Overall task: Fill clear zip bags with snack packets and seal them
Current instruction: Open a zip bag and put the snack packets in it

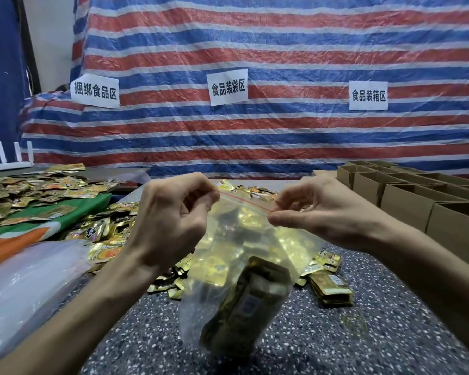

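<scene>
A clear zip bag (244,247) with a red line along its zip strip hangs above the speckled table (336,342), held up by both hands. Several gold snack packets (244,307) fill its lower part. My left hand (171,220) pinches the left end of the zip strip between thumb and fingers. My right hand (317,209) pinches the right end of the strip. Loose gold snack packets (328,282) lie on the table behind and beside the bag.
A large heap of gold packets (33,193) covers the left side over a green and orange cloth (38,228). A stack of clear bags (25,288) lies at the near left. Open cardboard boxes (417,196) stand in rows at the right. A striped tarp (255,77) with three paper signs hangs behind.
</scene>
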`<state>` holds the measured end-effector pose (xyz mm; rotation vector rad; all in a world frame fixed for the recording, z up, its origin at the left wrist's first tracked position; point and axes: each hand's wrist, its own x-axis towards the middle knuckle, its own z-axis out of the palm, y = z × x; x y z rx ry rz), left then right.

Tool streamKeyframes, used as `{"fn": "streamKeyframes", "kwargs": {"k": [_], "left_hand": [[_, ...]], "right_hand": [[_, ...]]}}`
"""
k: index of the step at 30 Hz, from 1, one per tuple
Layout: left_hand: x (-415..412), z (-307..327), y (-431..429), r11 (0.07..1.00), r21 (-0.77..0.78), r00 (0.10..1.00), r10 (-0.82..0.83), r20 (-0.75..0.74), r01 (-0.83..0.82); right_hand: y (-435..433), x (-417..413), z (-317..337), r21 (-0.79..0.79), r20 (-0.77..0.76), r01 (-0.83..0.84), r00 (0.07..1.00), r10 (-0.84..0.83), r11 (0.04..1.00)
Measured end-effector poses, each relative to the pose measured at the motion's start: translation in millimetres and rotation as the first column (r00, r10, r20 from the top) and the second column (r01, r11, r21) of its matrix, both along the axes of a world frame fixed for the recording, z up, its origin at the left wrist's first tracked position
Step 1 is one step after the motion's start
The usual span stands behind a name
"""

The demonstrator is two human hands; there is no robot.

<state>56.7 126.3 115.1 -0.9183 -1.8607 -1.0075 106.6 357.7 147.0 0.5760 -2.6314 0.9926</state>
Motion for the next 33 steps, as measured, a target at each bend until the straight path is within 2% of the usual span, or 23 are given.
{"fn": "streamKeyframes", "kwargs": {"k": [4,8,12,25,33], "left_hand": [[-5.2,-3.6,-7.4,1.000,0.020,0.999,0.022,0.038,-0.023],[-6.8,-7.0,-11.6,0.999,0.023,0.998,0.025,0.051,-0.026],[-9.0,-5.3,-13.4,0.999,0.033,0.998,0.022,0.060,-0.024],[-12.3,-6.0,-22.9,0.999,0.032,0.995,0.020,0.097,-0.023],[-14.4,-11.7,-20.6,0.998,0.049,0.992,0.041,0.120,-0.047]], "right_hand": [[11.5,3.8,-10.2,0.008,0.098,0.047,0.994,-0.048,0.999],[17.9,7.7,-17.3,0.057,0.086,0.083,0.992,-0.087,0.995],[22.6,10.9,-18.5,0.033,0.107,0.074,0.991,-0.077,0.997],[35.2,17.2,-26.6,0.049,0.045,0.107,0.993,-0.109,0.993],[32.9,23.9,-28.8,0.100,-0.097,0.153,0.985,-0.144,0.983]]}}
